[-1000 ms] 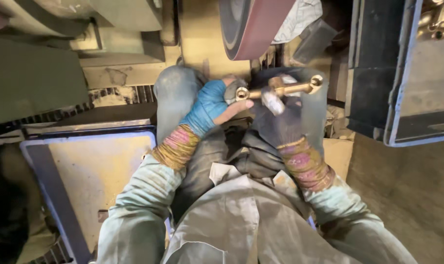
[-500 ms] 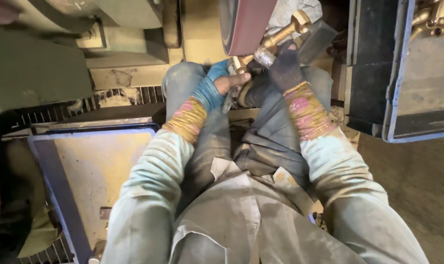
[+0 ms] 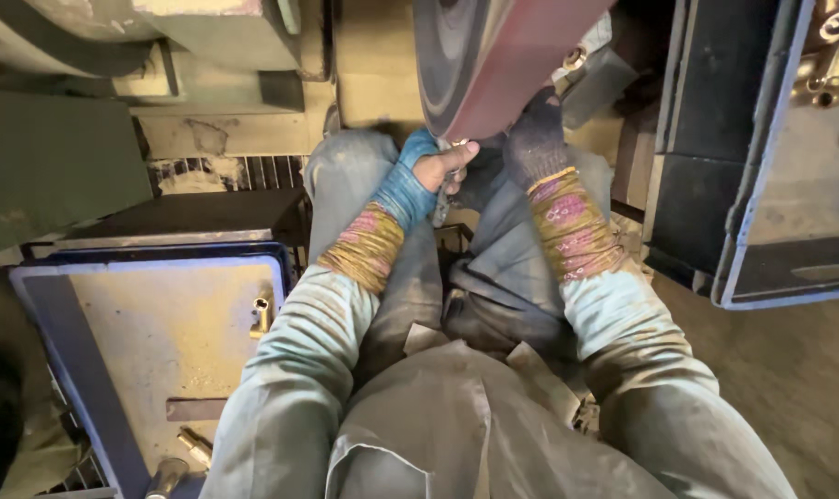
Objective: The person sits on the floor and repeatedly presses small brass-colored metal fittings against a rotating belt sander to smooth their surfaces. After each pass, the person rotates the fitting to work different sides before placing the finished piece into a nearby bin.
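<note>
A reddish-brown abrasive belt on a wheel hangs in front of me at top centre. My left hand, in a blue fingerless glove, is pressed up against the belt's lower edge. My right hand, in a dark knit glove, reaches up behind the belt on its right side. Between them both hands grip a brass fitting. Only its far end shows past the belt, plus a small metal part below my left fingers. The rest is hidden by the wheel and my hands.
A blue-rimmed tray at my left knee holds a brass piece and more pieces at its near edge. A dark crate on the right holds brass parts. Green machine housing fills the upper left.
Both hands have lifted the brass fitting from above my lap up and forward to the belt. It was in plain view before and is now mostly hidden behind the wheel.
</note>
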